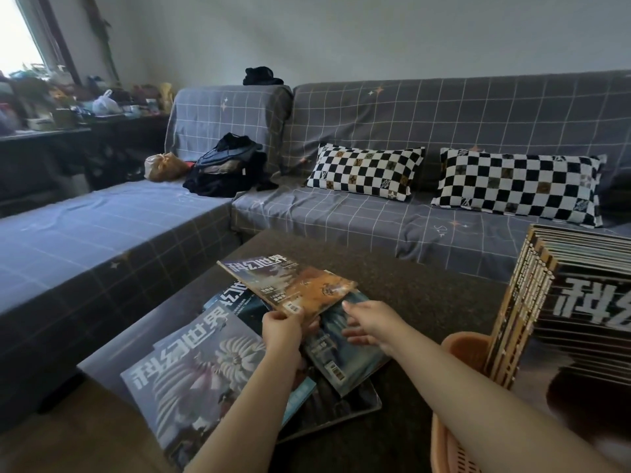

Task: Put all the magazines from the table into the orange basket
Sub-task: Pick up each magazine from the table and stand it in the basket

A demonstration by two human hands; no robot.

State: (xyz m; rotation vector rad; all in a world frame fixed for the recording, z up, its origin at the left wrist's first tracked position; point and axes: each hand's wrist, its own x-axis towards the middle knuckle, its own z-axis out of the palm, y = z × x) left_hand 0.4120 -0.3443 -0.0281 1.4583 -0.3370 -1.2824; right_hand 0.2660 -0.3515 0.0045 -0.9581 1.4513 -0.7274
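Magazines lie in a loose, overlapping heap on the dark table (426, 302), just left of the orange basket (454, 448) that stands at the table's near right corner. Upright in that basket stands a thick row of magazines (532, 302), spines showing, the nearest cover facing the camera with its title upside down. The left hand (281, 331) reaches forward from the lower middle, forearm angled up and to the right, and pinches the near corner of the orange-covered magazine (290, 285), thumb on top; that magazine is tilted up off the heap, its far end higher than the rest. The right hand (370, 324) stretches out left of the basket, palm down, fingers straight and slightly spread, holding nothing; its fingertips hover at the orange cover's right edge, above a blue-covered magazine (341, 349) that lies further left of the basket. Whether those fingertips touch the paper I cannot tell. Farther left of the basket a large grey-purple magazine (191, 370) lies flat, partly under the left forearm, and another dark issue (235, 295) peeks out beyond it. Behind the table, past the basket, runs a grey checked sofa (375, 216) bearing two black-and-white checkered cushions (365, 170) and a pile of dark clothes (228, 169) at its far-left corner.
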